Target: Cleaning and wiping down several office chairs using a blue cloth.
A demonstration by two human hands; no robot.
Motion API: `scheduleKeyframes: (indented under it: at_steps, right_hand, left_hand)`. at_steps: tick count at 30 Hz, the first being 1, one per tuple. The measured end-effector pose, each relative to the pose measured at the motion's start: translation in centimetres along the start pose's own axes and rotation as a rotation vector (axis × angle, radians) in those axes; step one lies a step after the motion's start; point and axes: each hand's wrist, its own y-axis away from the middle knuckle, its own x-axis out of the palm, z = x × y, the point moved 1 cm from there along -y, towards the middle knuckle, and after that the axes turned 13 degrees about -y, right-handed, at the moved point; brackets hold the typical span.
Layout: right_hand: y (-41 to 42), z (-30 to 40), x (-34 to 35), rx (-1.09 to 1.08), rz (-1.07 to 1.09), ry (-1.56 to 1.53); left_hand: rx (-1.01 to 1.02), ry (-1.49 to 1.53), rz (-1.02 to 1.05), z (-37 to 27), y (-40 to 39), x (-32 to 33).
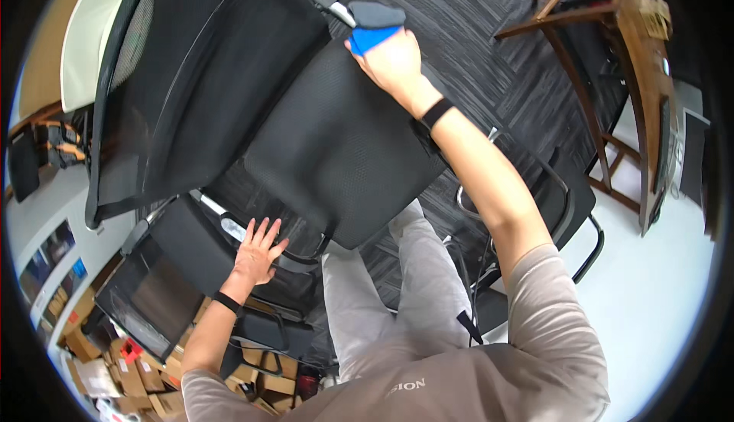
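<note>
In front of me stands a black office chair with a mesh backrest [200, 78] and a dark textured seat [350, 141]. My right hand [393, 61] is at the chair's far armrest, pressing a blue cloth [370, 39] there. A dark grey padded piece [376, 15] adjoins the blue; whether it belongs to the cloth or the armrest, I cannot tell. The far armrest's metal bracket [338, 9] shows beside it. My left hand [257, 256] is spread, palm down, at the near armrest's metal bracket [230, 227]; contact is unclear.
Another black chair [155, 290] stands at the left, with several cardboard boxes [137, 376] below it. Black chairs with metal frames [565, 198] are at my right. A wooden table [636, 95] is beyond them. Dark patterned carpet [470, 20] covers the floor.
</note>
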Motion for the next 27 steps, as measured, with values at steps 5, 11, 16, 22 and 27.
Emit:
scheduleKeyframes:
  at_steps: [5,11,16,22,27]
  right_hand:
    - [-1.7,0.0,0.6,-0.232,-0.039,-0.035]
    - [10.4,-4.5,-4.4,-0.164,0.187,-0.077]
    - [18.3,-7.1,-6.5,0.009,0.202,-0.188]
    - [8.3,-4.4,-3.7,-0.224,0.036,-0.123]
    - [-1.0,-0.3,0.1,-0.179,0.088,-0.095]
  left_hand:
    - [-0.037,0.033,-0.015,-0.4,0.4,0.6]
    - [-0.037,0.001,0.092,-0.5,0.5,0.0]
    - [-0.029,-0.022,0.110,-0.7,0.5,-0.2]
    - [-0.025,-0.056,0.096,-0.5,0.0,-0.5]
    - [-0.012,-0.009,0.097,-0.5,0.3,0.5]
